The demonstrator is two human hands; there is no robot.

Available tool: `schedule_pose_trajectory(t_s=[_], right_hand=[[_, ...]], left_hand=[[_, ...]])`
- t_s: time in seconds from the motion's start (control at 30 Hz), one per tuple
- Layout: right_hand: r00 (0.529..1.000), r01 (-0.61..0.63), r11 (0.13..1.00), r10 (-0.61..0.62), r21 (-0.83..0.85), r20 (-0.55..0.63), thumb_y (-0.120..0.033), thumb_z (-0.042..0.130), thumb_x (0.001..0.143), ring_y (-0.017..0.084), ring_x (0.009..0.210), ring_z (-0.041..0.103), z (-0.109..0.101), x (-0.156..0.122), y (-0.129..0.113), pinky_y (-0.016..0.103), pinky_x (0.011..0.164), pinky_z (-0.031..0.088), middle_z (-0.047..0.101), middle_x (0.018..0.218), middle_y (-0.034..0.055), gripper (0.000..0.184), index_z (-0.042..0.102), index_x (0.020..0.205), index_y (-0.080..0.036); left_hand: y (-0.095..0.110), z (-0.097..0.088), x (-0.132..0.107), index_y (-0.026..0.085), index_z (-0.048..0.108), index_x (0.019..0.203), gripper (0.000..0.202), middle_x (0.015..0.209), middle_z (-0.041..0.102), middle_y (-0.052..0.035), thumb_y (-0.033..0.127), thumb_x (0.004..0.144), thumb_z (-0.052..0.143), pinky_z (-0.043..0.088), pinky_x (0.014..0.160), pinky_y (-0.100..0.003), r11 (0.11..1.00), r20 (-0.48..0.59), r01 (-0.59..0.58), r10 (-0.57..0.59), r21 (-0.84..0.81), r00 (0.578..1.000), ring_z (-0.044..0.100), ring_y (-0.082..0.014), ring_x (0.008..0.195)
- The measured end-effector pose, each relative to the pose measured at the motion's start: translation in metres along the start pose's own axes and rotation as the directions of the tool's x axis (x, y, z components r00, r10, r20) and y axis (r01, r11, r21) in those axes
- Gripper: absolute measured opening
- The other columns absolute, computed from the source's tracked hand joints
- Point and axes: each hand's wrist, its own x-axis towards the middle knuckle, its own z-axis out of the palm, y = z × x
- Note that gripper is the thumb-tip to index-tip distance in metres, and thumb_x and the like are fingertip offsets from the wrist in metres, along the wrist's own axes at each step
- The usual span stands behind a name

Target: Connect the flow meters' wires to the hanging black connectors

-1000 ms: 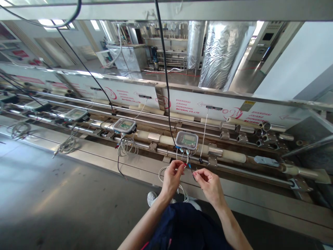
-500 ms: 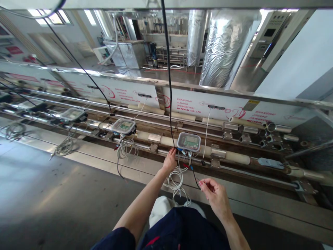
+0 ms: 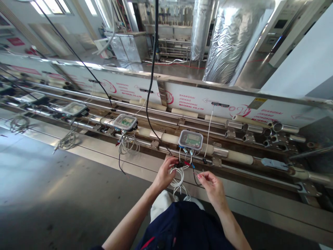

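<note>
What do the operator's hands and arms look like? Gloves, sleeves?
Left hand and right hand: no gloves, no watch visible. Forearms bare; a dark sleeve edge shows lower left. Navy top, red trim.

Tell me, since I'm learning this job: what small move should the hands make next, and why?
Perhaps bring the left hand toward the right hand: the long black cable reaches down near the left, the right seems to pinch the short black wire, and the hands are apart.

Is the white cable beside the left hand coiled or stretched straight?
Coiled: the white cable shows several round loops beside the left hand.
</note>
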Motion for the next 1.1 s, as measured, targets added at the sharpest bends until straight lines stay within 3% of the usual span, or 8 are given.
schedule_pose_trajectory(t_s=[0.1, 0.23, 0.43, 0.53, 0.73, 0.83, 0.97, 1.1], right_hand=[[0.999, -0.032, 0.981, 0.031, 0.192, 0.006, -0.050, 0.063, 0.075, 0.020, 0.090, 0.061, 0.005, 0.007, 0.001, 0.030, 0.076, 0.047, 0.067, 0.105, 0.0112, 0.033, 0.062, 0.078, -0.017], [0.991, -0.119, 0.929, 0.088, 0.350, 0.102, -0.050, 0.065, 0.074, 0.021, 0.092, 0.063, 0.009, 0.008, -0.008, 0.034, 0.080, 0.050, 0.069, 0.100, 0.0094, 0.033, 0.062, 0.081, -0.018], [0.996, -0.053, 0.924, 0.024, 0.378, 0.082, -0.046, 0.063, 0.078, 0.022, 0.087, 0.066, 0.009, 0.002, -0.026, 0.036, 0.080, 0.051, 0.071, 0.093, 0.0078, 0.026, 0.061, 0.082, -0.020], [0.994, 0.078, 0.960, -0.095, 0.270, 0.050, -0.042, 0.058, 0.083, 0.021, 0.092, 0.065, 0.006, 0.001, -0.032, 0.037, 0.084, 0.051, 0.069, 0.104, 0.0083, 0.021, 0.060, 0.086, -0.021], [0.867, 0.444, 0.896, -0.430, -0.001, 0.251, -0.029, 0.051, 0.089, 0.019, 0.117, 0.053, -0.002, 0.002, -0.054, 0.037, 0.101, 0.040, 0.066, 0.112, 0.0054, 0.011, 0.060, 0.089, -0.023], [0.862, 0.440, 0.898, -0.416, -0.022, 0.290, -0.030, 0.049, 0.090, 0.018, 0.107, 0.059, -0.003, 0.003, -0.058, 0.035, 0.095, 0.045, 0.067, 0.111, 0.0053, 0.012, 0.060, 0.092, -0.023], [0.920, 0.347, 0.938, -0.339, -0.006, 0.195, -0.032, 0.051, 0.089, 0.020, 0.102, 0.062, -0.005, 0.003, -0.053, 0.035, 0.089, 0.048, 0.067, 0.111, 0.0072, 0.012, 0.058, 0.090, -0.022], [0.958, 0.243, 0.965, -0.255, 0.100, 0.131, -0.035, 0.053, 0.088, 0.020, 0.098, 0.064, -0.002, 0.002, -0.046, 0.034, 0.086, 0.050, 0.068, 0.110, 0.0085, 0.014, 0.058, 0.089, -0.022]], left_hand=[[0.035, 0.016, -0.014, 0.017, 0.048, 0.112, 0.040, 0.105, 0.056, -0.0077, 0.012, 0.072, 0.057, 0.050, 0.087, -0.031, 0.937, 0.052, 0.159, -0.151, -0.311, 0.987, 0.055, -0.0195, 0.103], [0.061, 0.029, -0.018, 0.017, 0.046, 0.112, 0.047, 0.109, 0.055, -0.0092, 0.017, 0.070, 0.067, 0.049, 0.082, -0.027, 0.835, 0.103, 0.258, -0.239, -0.487, 0.966, 0.053, -0.0206, 0.107], [0.072, 0.038, -0.017, 0.018, 0.047, 0.110, 0.046, 0.109, 0.056, -0.0072, 0.025, 0.071, 0.070, 0.050, 0.082, -0.029, 0.893, -0.060, 0.223, -0.266, -0.391, 0.962, 0.059, -0.0191, 0.097], [0.072, 0.037, -0.017, 0.021, 0.050, 0.109, 0.037, 0.101, 0.059, -0.0038, 0.025, 0.075, 0.065, 0.051, 0.079, -0.028, 0.967, -0.090, 0.163, -0.183, -0.198, 0.979, 0.060, -0.0170, 0.091], [0.089, 0.033, -0.022, 0.023, 0.045, 0.117, 0.044, 0.093, 0.061, -0.0012, 0.016, 0.076, 0.057, 0.052, 0.077, -0.027, 0.990, 0.017, 0.053, -0.056, 0.134, 0.998, 0.060, -0.0156, 0.086], [0.096, 0.033, -0.025, 0.022, 0.042, 0.119, 0.047, 0.094, 0.060, -0.0028, 0.018, 0.075, 0.059, 0.053, 0.067, -0.024, 0.990, -0.033, 0.077, -0.074, 0.121, 0.997, 0.060, -0.0158, 0.085], [0.091, 0.031, -0.026, 0.020, 0.043, 0.117, 0.052, 0.093, 0.059, -0.0029, 0.021, 0.071, 0.066, 0.050, 0.063, -0.022, 0.995, -0.161, 0.099, -0.102, -0.026, 0.982, 0.060, -0.0156, 0.083], [0.087, 0.028, -0.025, 0.013, 0.053, 0.105, 0.044, 0.093, 0.064, -0.0072, 0.031, 0.069, 0.072, 0.049, 0.069, -0.021, 0.901, -0.181, 0.258, -0.335, -0.349, 0.925, 0.062, -0.0153, 0.080]])
